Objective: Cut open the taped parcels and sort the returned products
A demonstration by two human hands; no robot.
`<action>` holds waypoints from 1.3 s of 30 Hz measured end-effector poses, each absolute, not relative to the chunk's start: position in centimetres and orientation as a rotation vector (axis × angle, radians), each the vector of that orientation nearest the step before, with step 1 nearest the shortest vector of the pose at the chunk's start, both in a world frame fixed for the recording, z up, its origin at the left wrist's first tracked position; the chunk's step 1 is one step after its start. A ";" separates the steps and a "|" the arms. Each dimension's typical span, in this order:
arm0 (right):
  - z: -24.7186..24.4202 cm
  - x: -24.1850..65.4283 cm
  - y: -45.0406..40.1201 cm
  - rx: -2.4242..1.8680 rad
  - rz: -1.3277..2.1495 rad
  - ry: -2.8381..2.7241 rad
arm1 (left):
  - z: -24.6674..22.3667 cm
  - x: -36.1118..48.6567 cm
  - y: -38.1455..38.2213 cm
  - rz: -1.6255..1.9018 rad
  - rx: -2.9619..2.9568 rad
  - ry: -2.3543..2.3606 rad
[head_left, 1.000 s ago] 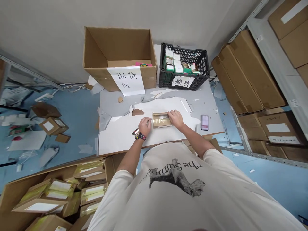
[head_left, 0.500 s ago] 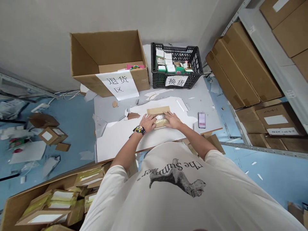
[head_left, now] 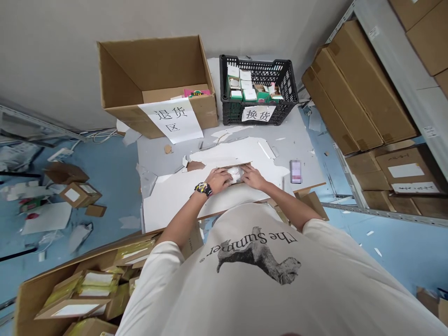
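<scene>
A small cardboard box [head_left: 229, 166] lies on the white-covered table in front of me, its top open. White, partly see-through wrapping [head_left: 236, 174] shows inside. My left hand [head_left: 218, 180], with a watch on the wrist, is closed over the box's left side, fingertips at the wrapping. At the right side my right hand [head_left: 253, 178] grips the box, fingers bent over its edge. Both hands cover much of the box, so its sides and the thing within the wrapping are hidden.
Behind stand a large carton [head_left: 157, 65] and a black crate [head_left: 259, 88] of small boxes, both with paper signs. A phone [head_left: 296, 171] lies at the right. Taped parcels fill a big carton [head_left: 31, 289] at lower left. Shelving [head_left: 392, 51] stands right.
The box's raised back flap now looks like a thin edge, and more of the white wrapping shows between my hands. My right hand has moved slightly right, to the box's side.
</scene>
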State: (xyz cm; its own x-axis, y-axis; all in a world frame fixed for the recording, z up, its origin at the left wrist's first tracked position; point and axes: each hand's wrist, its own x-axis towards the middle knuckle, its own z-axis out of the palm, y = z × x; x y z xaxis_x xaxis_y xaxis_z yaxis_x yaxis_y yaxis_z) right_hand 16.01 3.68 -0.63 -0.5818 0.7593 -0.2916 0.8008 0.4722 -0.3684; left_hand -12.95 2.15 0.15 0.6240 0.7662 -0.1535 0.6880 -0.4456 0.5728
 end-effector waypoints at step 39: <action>-0.1 18.9 5.1 1.538 -0.739 2.345 | -3.2 -13.7 2.4 0.157 2.156 1.471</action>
State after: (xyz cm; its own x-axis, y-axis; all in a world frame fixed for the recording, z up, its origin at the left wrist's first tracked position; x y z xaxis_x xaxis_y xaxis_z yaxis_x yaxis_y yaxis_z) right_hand 18.90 5.12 -0.08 -0.4166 0.7843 -0.4596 0.9061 0.3175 -0.2795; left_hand -13.70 2.41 -3.15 0.4036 0.8949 -0.1907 0.8347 -0.2747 0.4774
